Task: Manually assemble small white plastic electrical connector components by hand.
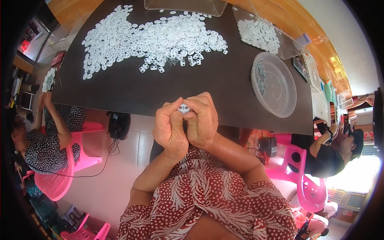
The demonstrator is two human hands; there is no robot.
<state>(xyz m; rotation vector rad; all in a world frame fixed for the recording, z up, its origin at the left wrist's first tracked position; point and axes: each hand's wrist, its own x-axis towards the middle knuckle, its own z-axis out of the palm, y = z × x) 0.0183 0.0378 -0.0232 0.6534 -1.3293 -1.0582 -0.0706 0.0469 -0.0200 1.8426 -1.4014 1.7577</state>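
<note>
Both my hands meet in front of me, just over the near edge of the dark table (132, 94). Between their fingertips is a small white plastic piece (183, 108) with two holes. My left hand (171, 130) pinches it from the left, and my right hand (204, 120) pinches it from the right. Beyond them spreads a big pile of similar white plastic pieces (172, 36). A few small grey metal parts (173, 63) lie at the pile's near edge. To the right, a round clear plastic lid or tray (280, 90) holds more grey metal parts (261, 78).
A clear bin (288, 50) with white pieces (258, 35) stands at the far right; another clear container (186, 6) is at the back. One person (52, 136) sits on a pink chair at the left, another (328, 154) at the right. A black device with cables (119, 125) hangs by the table edge.
</note>
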